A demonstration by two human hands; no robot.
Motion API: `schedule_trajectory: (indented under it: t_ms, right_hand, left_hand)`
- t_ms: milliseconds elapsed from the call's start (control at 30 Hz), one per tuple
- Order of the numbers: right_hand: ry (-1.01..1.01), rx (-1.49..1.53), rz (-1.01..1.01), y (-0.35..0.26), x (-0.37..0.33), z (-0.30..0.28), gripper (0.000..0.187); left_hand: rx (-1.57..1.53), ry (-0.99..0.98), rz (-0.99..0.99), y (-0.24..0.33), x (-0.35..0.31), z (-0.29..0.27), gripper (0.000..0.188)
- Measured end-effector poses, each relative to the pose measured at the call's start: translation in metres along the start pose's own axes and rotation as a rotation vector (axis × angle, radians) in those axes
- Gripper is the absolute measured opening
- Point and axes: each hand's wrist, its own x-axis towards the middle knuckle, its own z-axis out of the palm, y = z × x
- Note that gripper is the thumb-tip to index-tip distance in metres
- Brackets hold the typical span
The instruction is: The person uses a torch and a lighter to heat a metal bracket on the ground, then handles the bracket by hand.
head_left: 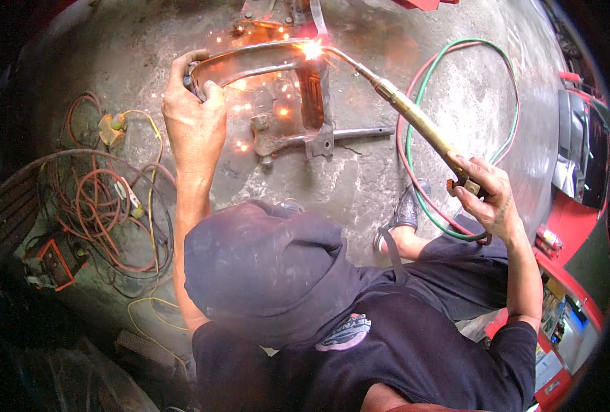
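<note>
My right hand [485, 192] is closed around the brass handle end of a gas torch [418, 120]. From there the torch slants up to the left, its tip at a bright glow on a metal frame [312, 103]. Orange sparks scatter below and left of the glow. At the far left, my left hand [196, 113] is closed on the end of a curved metal arm [250, 58], which reaches right to the glowing spot. That glare hides the exact contact. Lower on the frame, a metal rod [360, 132] sticks out to the right along the floor.
A green hose [420, 89] and a red hose loop on the concrete floor at right. Tangled reddish hoses and cables [102, 213] lie at left, near an orange-edged box [56, 263]. My shoe [406, 209] stands near the hoses. Red cabinets [569, 226] line the right edge.
</note>
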Motion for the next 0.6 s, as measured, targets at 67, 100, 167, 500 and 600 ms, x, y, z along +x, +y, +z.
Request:
schedule_trajectory:
  t_ms: [67, 100, 167, 500, 600]
  right_hand:
    - [0.002, 0.014, 0.006, -0.0003, 0.0000, 0.0003, 0.053]
    - [0.002, 0.014, 0.006, -0.0003, 0.0000, 0.0004, 0.053]
    - [-0.002, 0.013, 0.028, -0.0004, -0.0003, 0.0007, 0.053]
    - [0.007, 0.022, 0.018, -0.0023, -0.0001, -0.0001, 0.052]
    - [-0.008, 0.013, 0.026, 0.0001, -0.0019, -0.0014, 0.053]
  left_hand:
    - [0.001, 0.013, 0.022, -0.0020, -0.0002, 0.0007, 0.040]
    - [0.003, 0.013, 0.024, -0.0015, -0.0004, 0.0007, 0.039]
    - [0.004, 0.013, 0.026, -0.0003, -0.0005, 0.0010, 0.039]
    - [0.020, 0.016, 0.020, 0.0002, -0.0007, 0.0003, 0.038]
    - [0.009, 0.012, -0.016, 0.0030, -0.0009, 0.0005, 0.039]
